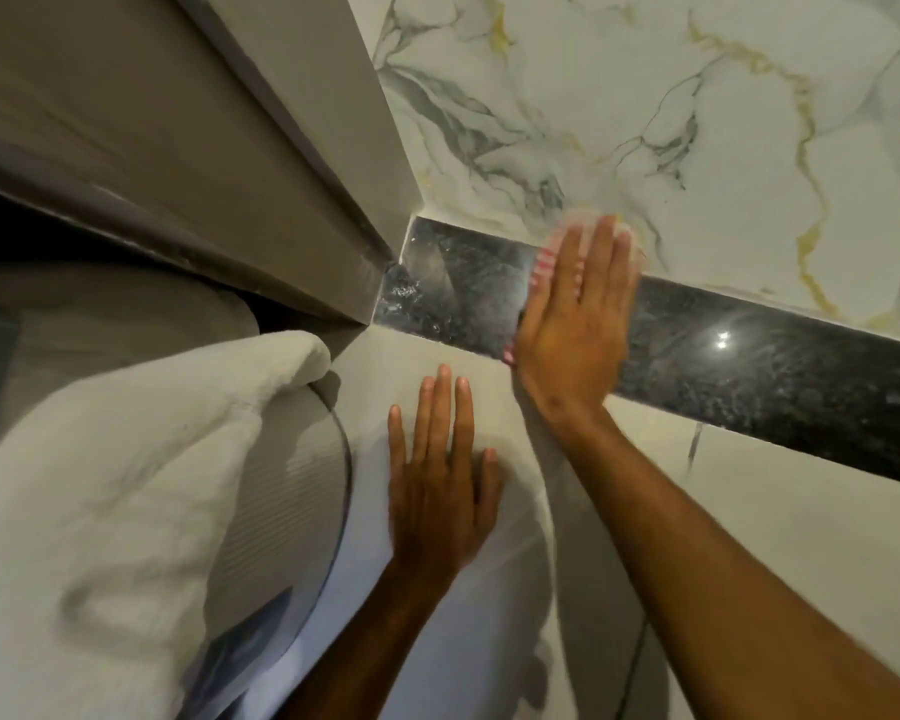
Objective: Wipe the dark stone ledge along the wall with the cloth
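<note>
**Cloth pressed flat on dark ledge**

Cloth [545, 262], white with pink-red stripes, lay on the dark stone ledge [749, 371] and was almost wholly covered by the right hand [572, 324]; only a striped edge at the hand's 9 o'clock side, a small pink corner near the heel of the palm, and a blurred pale fringe past the fingertips at 12 o'clock showed. That hand lay flat, fingers straight and close together, pressing the cloth down rather than clutching it. The ledge itself ran as a black, speckled band from about the frame's centre toward 4 o'clock, glossy, with two bright glints of light at the hand's 3 o'clock. Its bare left end, at the hand's 9 o'clock, met a grey door frame [261, 163]. Above the ledge, toward 12 o'clock, rose a white marble wall [697, 122] veined in grey and gold. Below it, at the right hand's 7 o'clock, the left hand [437, 491] rested open on a pale tiled surface [801, 511], fingers spread, holding nothing. A folded white towel [126, 485] sat well apart at 9 o'clock.
</note>
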